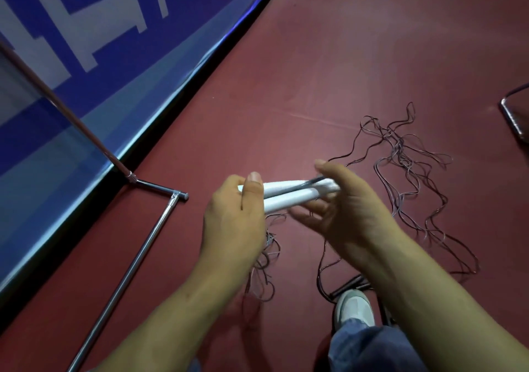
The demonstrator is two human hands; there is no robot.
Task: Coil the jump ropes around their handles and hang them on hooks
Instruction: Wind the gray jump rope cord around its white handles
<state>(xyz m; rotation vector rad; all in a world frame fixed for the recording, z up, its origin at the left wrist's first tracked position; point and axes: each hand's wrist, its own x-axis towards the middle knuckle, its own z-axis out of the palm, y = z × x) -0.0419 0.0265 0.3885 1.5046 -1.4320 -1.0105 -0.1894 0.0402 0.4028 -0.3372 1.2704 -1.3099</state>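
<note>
- Fingers and thumb of the left hand (pixel 233 219) curl round one end of two white handles (pixel 289 195).
- Right hand (pixel 352 208) holds the other end, thumb above, fingers beneath.
- Loose ropes (pixel 400 154) lie tangled on the floor (pixel 315 70).

— How do the arms lie?
— Both bare forearms reach forward. The left hand (pixel 234 214) grips the near end of the white handles (pixel 286 197), thumb laid flat on top.
— And the right hand (pixel 352 208)?
— At the far end, with the thumb raised above and the fingers stretched underneath. Whether it truly grips, I cannot tell.
</note>
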